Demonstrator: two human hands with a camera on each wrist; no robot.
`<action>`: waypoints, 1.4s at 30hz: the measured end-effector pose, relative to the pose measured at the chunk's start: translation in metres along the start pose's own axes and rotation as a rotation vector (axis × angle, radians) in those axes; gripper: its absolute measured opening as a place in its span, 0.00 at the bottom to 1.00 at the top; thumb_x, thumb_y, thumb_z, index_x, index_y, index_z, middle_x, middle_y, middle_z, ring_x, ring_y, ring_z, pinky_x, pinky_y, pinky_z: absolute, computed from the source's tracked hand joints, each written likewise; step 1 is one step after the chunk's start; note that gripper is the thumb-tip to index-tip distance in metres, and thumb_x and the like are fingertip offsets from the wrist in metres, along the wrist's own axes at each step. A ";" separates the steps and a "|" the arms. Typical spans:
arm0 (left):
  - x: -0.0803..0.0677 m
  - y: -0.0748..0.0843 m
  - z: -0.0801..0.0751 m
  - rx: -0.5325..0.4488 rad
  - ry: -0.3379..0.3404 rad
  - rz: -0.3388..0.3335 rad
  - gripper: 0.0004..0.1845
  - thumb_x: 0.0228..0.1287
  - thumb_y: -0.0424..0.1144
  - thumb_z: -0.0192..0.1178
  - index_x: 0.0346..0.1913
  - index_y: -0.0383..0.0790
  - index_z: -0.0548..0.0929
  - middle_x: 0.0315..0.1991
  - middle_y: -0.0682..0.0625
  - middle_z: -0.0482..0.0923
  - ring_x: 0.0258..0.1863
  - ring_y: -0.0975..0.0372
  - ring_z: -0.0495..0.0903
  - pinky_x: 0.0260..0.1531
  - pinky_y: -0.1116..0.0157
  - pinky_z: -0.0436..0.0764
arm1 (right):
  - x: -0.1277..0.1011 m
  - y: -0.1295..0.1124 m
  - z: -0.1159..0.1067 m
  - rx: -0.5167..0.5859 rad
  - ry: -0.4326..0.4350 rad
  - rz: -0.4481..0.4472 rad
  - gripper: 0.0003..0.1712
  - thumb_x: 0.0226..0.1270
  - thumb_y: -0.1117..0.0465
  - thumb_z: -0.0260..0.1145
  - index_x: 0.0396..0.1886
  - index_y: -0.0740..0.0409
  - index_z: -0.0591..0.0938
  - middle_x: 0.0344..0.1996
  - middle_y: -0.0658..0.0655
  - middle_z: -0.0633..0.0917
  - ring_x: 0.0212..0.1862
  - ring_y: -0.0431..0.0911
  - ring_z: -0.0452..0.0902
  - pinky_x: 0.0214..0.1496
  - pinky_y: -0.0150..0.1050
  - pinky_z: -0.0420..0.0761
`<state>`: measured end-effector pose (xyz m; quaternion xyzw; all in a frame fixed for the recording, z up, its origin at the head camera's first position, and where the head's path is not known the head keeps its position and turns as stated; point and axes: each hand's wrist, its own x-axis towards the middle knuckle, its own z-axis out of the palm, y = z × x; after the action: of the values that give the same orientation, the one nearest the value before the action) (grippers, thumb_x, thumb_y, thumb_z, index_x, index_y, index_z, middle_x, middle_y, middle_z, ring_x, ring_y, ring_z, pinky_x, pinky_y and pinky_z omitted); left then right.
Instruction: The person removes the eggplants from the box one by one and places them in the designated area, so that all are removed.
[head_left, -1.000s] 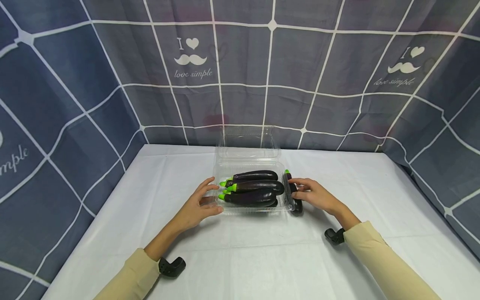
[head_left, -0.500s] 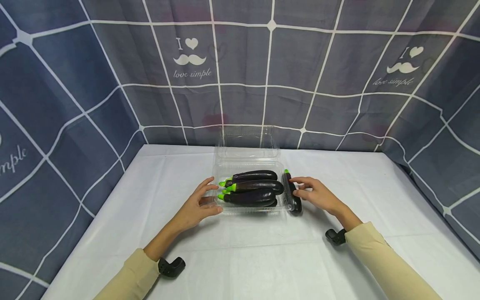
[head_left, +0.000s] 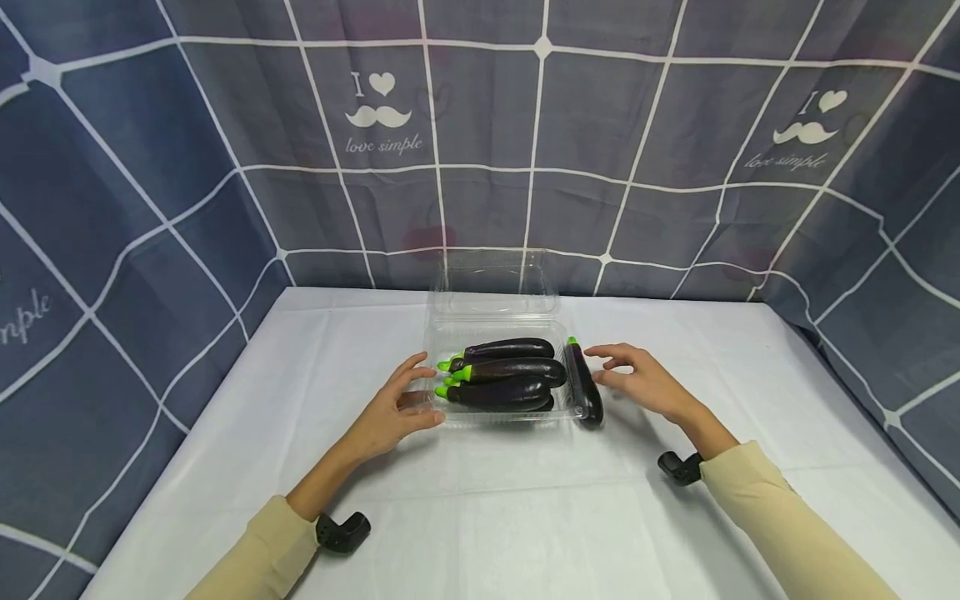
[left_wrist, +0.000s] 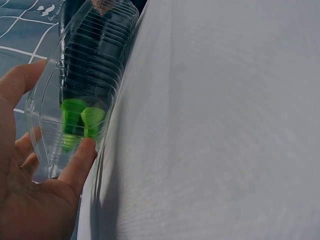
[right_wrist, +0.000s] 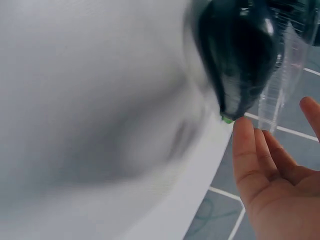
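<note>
The clear plastic clamshell box (head_left: pixel 497 385), packed with dark purple eggplants with green stems (head_left: pixel 501 373), is steadied at its near end by the left hand (head_left: pixel 390 408), whose thumb and fingertips are pressed lightly against its wall. One loose dark purple eggplant (head_left: pixel 585 390) is laid on the white tablecloth (head_left: pixel 480 517), just beyond the right hand's fingertips and against the box's far side. The right hand (head_left: pixel 647 385) is held relaxed and unclenched, grasping nothing. A pick-up step seems in hand; closing the fingers round that eggplant would be called for.
</note>
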<state>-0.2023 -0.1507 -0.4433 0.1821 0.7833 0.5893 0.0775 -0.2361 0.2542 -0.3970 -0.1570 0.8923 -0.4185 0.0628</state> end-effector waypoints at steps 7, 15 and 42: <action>0.001 0.002 0.001 -0.003 0.000 -0.003 0.34 0.61 0.40 0.71 0.67 0.36 0.70 0.79 0.52 0.43 0.65 0.41 0.67 0.60 0.52 0.74 | 0.002 -0.013 -0.001 0.046 0.007 -0.046 0.25 0.70 0.58 0.65 0.64 0.59 0.77 0.63 0.58 0.75 0.62 0.61 0.70 0.58 0.55 0.74; 0.000 0.004 0.001 -0.002 0.007 -0.002 0.33 0.60 0.39 0.71 0.66 0.36 0.70 0.79 0.51 0.43 0.65 0.40 0.67 0.59 0.52 0.75 | 0.008 -0.033 0.008 0.128 -0.002 -0.142 0.22 0.68 0.63 0.66 0.60 0.63 0.79 0.60 0.58 0.77 0.62 0.60 0.69 0.60 0.50 0.75; 0.001 0.002 -0.001 0.004 0.002 -0.010 0.33 0.61 0.41 0.71 0.66 0.36 0.70 0.79 0.51 0.42 0.66 0.40 0.65 0.61 0.49 0.72 | 0.058 -0.076 0.051 0.074 -0.163 -0.236 0.20 0.68 0.62 0.65 0.59 0.63 0.81 0.55 0.59 0.81 0.49 0.48 0.76 0.52 0.45 0.77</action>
<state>-0.2033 -0.1505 -0.4412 0.1776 0.7853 0.5877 0.0795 -0.2608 0.1524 -0.3706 -0.2919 0.8437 -0.4413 0.0909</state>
